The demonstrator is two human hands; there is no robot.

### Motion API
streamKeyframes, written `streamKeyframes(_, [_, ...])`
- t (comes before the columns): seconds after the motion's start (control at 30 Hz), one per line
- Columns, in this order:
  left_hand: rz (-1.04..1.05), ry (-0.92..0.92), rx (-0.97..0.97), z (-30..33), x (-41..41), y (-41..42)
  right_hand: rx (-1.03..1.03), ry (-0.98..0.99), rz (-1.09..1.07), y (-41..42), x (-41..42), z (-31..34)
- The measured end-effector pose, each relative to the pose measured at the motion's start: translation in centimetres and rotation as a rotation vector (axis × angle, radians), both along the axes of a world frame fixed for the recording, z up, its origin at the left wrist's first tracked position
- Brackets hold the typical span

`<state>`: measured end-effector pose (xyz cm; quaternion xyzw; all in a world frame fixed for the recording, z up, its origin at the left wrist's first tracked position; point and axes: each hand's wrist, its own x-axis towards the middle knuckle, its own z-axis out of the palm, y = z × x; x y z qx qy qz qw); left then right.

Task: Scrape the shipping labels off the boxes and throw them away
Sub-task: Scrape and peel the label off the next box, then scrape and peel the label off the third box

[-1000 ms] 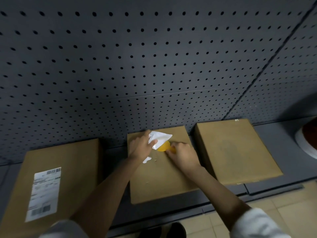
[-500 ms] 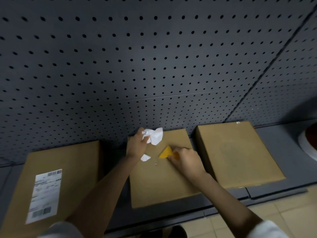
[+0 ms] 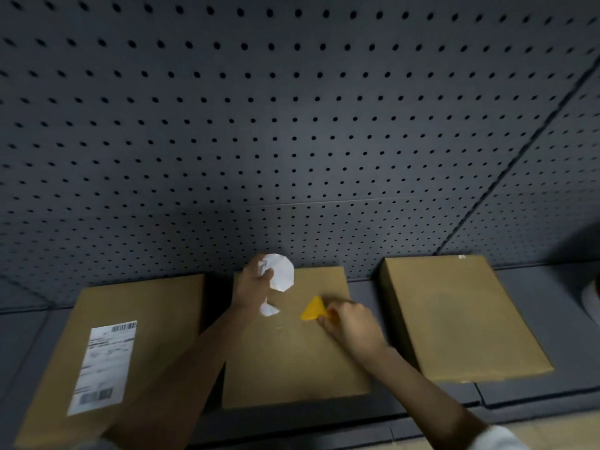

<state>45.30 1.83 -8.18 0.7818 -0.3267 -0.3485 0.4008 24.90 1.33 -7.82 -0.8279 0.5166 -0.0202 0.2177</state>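
Head view: my left hand [image 3: 251, 287] grips the crumpled label [image 3: 280, 271] over the middle box [image 3: 292, 352], at its 11 o'clock corner. My right hand [image 3: 352, 326] pinches the yellow scraper [image 3: 312, 309] flat on it. Labelled box [image 3: 107, 362] at 9 o'clock; bare box [image 3: 461, 316] at 3 o'clock.

You have one view only, from the camera on your head. It looks forward and steeply down from above, close over your own forearms, facing the pegboard wall [image 3: 292, 125] that fills the upper frame. The shelf [image 3: 535, 287] with three boxes runs across the bottom, wide-angle bent at the edges.
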Motion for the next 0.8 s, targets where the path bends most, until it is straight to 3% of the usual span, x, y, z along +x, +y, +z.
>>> streamKeyframes(0.13, [0.097,0.052,-0.181,3.6,0.3,-0.2,-0.003,0.009,0.002,0.1,0.0,0.0])
streamKeyframes(0.3, [-0.068,-0.176,-0.205,7.4,2.7,0.9,-0.003,0.051,0.021,0.1,0.0,0.6])
streamKeyframes(0.53, [-0.081,-0.173,-0.194,7.5,1.6,5.1,-0.081,0.017,0.090,-0.1,0.5,2.9])
streamKeyframes(0.8, [-0.111,-0.151,-0.331,7.5,1.1,9.3,-0.142,-0.111,0.204,2.1,1.3,4.7])
